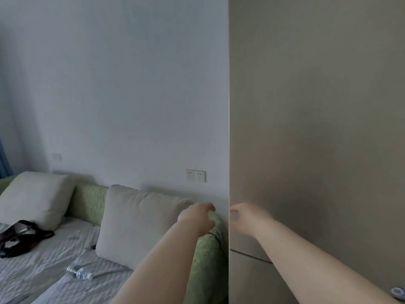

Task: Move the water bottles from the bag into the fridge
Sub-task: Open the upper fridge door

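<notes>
Hands at the fridge door, water bottle way off to the left

Right hand curls on the door's edge. The left hand is just beside it, loosely curled and empty. The water bottle lies on its side on the sofa, long axis roughly left-right, down-left of both hands, so the left hand's nearer. The bag sits farther back.

The fridge front is smooth, matt beige. The bottle is clear, crinkled plastic. The bag looks dark, slightly glossy. The cushion is matt cloth; the quilt is puckered, stitched fabric.
</notes>
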